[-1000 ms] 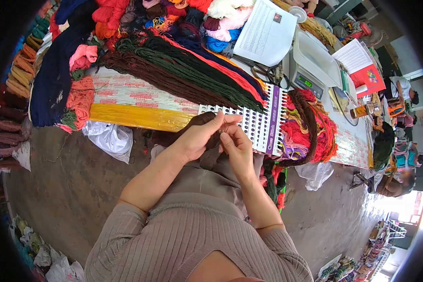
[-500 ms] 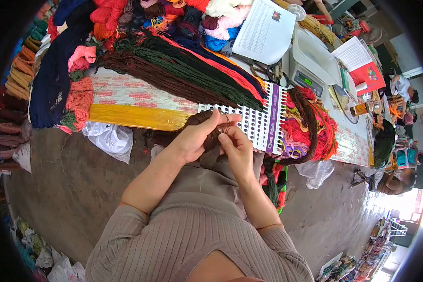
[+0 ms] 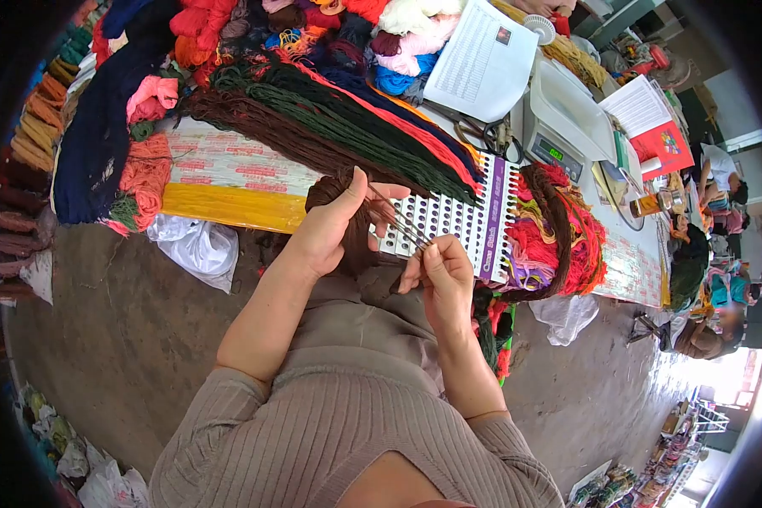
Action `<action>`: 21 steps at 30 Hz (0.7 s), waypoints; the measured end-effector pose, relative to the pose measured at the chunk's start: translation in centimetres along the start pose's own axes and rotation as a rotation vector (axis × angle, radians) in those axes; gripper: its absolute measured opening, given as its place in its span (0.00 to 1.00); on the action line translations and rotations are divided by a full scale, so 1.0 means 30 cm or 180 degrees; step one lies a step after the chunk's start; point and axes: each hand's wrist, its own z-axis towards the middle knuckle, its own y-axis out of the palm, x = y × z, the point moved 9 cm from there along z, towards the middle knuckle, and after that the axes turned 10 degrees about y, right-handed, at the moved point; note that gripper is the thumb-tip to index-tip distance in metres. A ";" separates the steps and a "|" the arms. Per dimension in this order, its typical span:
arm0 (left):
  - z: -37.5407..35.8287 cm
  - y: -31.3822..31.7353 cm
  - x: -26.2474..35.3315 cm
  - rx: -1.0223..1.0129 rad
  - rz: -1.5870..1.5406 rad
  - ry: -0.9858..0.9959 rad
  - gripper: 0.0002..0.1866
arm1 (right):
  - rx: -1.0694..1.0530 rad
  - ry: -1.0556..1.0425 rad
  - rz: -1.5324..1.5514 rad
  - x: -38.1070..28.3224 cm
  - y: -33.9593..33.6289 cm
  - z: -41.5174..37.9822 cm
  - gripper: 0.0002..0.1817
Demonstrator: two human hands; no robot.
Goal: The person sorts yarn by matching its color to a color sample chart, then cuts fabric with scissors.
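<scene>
My left hand (image 3: 330, 233) is wrapped round a hank of dark brown thread (image 3: 328, 190), its thumb up and fingers partly spread behind the strands. Several thin brown strands (image 3: 405, 227) run taut from it to my right hand (image 3: 444, 269), which pinches their ends between thumb and fingers. Just beyond both hands lies a white card with rows of holes and a purple printed band (image 3: 493, 222). Long lengths of brown thread (image 3: 288, 140), dark green thread (image 3: 356, 135) and pink thread (image 3: 381, 102) stretch leftward from the card's holes.
Right of the card sits a heap of red and multicoloured thread (image 3: 571, 233) with a brown hank over it. A digital scale (image 3: 554, 152) with a white tray, scissors (image 3: 498, 135) and a printed sheet (image 3: 478, 63) are behind. Navy hanks (image 3: 102, 144) hang at left. People are at far right.
My hands have moved apart: the left went left with the brown hank, the right slightly right and down. The strands between them are now drawn out straight.
</scene>
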 end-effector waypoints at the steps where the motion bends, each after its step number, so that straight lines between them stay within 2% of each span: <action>1: -0.001 -0.006 0.009 0.0025 0.0021 0.0000 0.34 | -0.0022 0.0001 -0.0003 0.002 0.001 0.002 0.09; 21: -0.020 0.032 0.027 -0.0128 0.0097 0.0087 0.32 | 0.0184 -0.0101 -0.0154 -0.035 -0.004 -0.043 0.10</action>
